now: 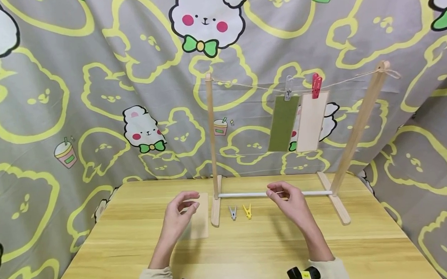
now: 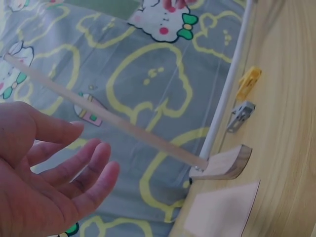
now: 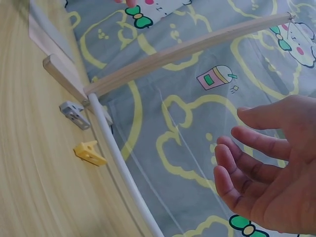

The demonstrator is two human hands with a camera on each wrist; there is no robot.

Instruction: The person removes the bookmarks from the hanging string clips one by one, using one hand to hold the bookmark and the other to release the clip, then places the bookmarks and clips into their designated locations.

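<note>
My left hand (image 1: 177, 216) hovers over the table's left part with loosely bent fingers and nothing in them, overlapping a pale beige card (image 1: 201, 221) in the head view. Empty too, my right hand (image 1: 293, 203) is raised in front of the rack's white rod (image 1: 242, 195), thumb and fingers apart. Between the hands lie a grey clothespin (image 1: 232, 213) and a yellow clothespin (image 1: 247, 212), side by side on the table. From the rack's string (image 1: 256, 86) hang a green card (image 1: 282, 124), under a clear clothespin (image 1: 288, 89), and a cream card (image 1: 312, 123), under a red clothespin (image 1: 316, 86).
The rack has a thin left post (image 1: 212, 136) and a right post (image 1: 359, 129), each on a wooden foot along the table (image 1: 119, 244). Behind it hangs a grey patterned curtain (image 1: 169, 87), which also closes off both sides.
</note>
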